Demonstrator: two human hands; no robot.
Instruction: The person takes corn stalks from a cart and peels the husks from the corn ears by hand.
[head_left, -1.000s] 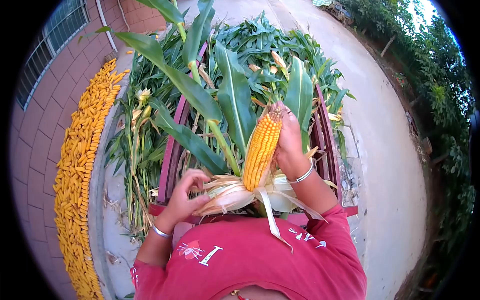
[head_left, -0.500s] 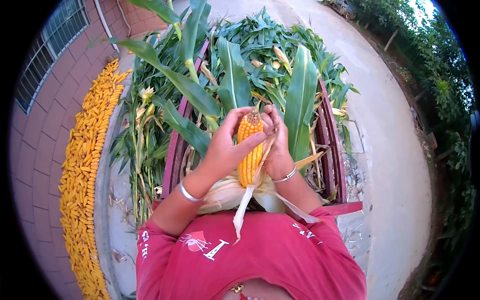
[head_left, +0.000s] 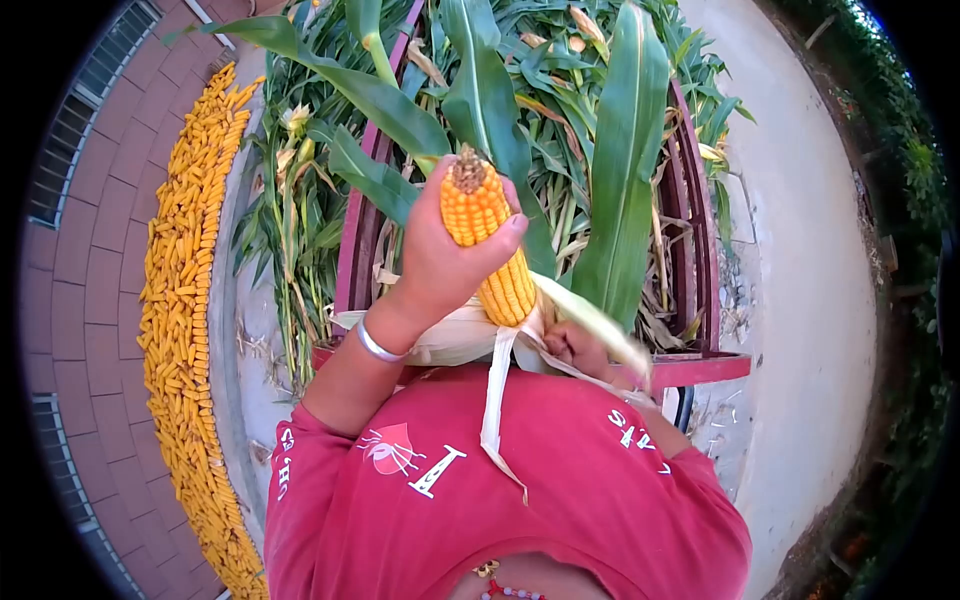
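Observation:
A yellow ear of corn stands tilted in front of my chest, its kernels bare and its brown tip up. My left hand is wrapped round its upper part. Pale husks are peeled down around its base, and one strip hangs over the red shirt. Low on the right of the base, my right hand is closed at the husk, partly hidden by a blurred pale leaf. Long green leaves of the stalk spread beyond the ear.
A dark red metal frame holds piled green corn stalks. More stalks lie to its left. A long heap of yellow ears runs beside the tiled wall. Concrete paving lies at the right.
My left hand has closed round the ear's upper part. My right hand has moved down from the tip to the husks at the base. The view has tilted downward.

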